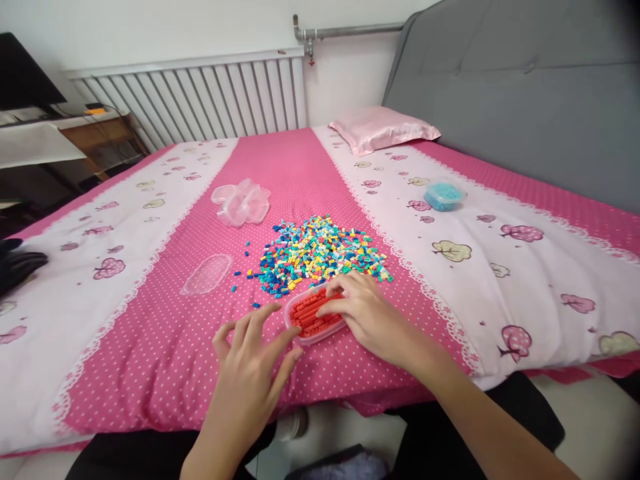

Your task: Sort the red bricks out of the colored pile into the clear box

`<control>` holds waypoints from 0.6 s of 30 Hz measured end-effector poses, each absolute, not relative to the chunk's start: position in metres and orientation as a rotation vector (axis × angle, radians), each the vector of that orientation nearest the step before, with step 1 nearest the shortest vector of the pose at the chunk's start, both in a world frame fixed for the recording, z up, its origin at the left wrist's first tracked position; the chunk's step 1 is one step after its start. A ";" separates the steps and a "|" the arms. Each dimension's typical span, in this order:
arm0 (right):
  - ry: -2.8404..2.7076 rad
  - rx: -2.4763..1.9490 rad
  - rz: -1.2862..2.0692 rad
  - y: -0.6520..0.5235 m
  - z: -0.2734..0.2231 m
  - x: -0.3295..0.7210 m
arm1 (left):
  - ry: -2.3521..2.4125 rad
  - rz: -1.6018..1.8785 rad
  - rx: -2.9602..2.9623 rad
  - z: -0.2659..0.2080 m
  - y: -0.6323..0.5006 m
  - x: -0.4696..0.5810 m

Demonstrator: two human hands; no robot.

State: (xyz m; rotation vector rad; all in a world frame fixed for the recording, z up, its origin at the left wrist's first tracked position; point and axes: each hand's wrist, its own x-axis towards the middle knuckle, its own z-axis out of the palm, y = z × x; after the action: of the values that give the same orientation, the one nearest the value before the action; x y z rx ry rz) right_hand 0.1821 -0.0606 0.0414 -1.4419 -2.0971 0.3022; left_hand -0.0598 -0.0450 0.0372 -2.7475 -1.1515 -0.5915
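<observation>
A small clear plastic box (306,341) lies near the bed's front edge, with rows of red building bricks (313,310) in it. My right hand (367,317) reaches over the box's right side, thumb and bent forefinger apart above the red bricks. At the box's left side is my left hand (253,360), its fingers spread; a fingertip is at the rim and nothing shows in its grasp. Just behind the box spreads a heap of small mixed-colour bricks (320,250), blue, green, yellow, white and red.
A clear lid (207,274) lies left of the heap. Farther back sit several stacked clear boxes (243,203). A box of light-blue bricks (444,197) stands to the right. A pink pillow (383,128) rests by the grey headboard (520,100). Dark gloves or cloth (23,267) lie at the left edge.
</observation>
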 end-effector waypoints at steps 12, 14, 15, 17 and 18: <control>-2.186 -1.415 0.196 -0.063 0.034 0.173 | -1.216 -0.573 -2.714 0.035 -0.050 -0.043; -2.175 -1.412 0.175 -0.061 0.034 0.172 | -1.210 -0.584 -2.711 0.035 -0.050 -0.044; -2.176 -1.418 0.154 -0.060 0.034 0.171 | -1.209 -0.591 -2.713 0.035 -0.050 -0.044; -2.196 -1.430 0.106 -0.054 0.034 0.168 | -1.214 -0.610 -2.716 0.035 -0.050 -0.044; -2.214 -1.433 0.084 -0.050 0.035 0.166 | -1.219 -0.621 -2.717 0.034 -0.050 -0.044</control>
State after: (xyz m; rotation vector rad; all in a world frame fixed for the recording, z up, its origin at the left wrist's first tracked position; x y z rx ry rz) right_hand 0.1656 -0.0500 0.0346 -1.4328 -2.2144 0.0842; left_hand -0.0440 -0.0497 0.0345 -2.7167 -1.2192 -0.6207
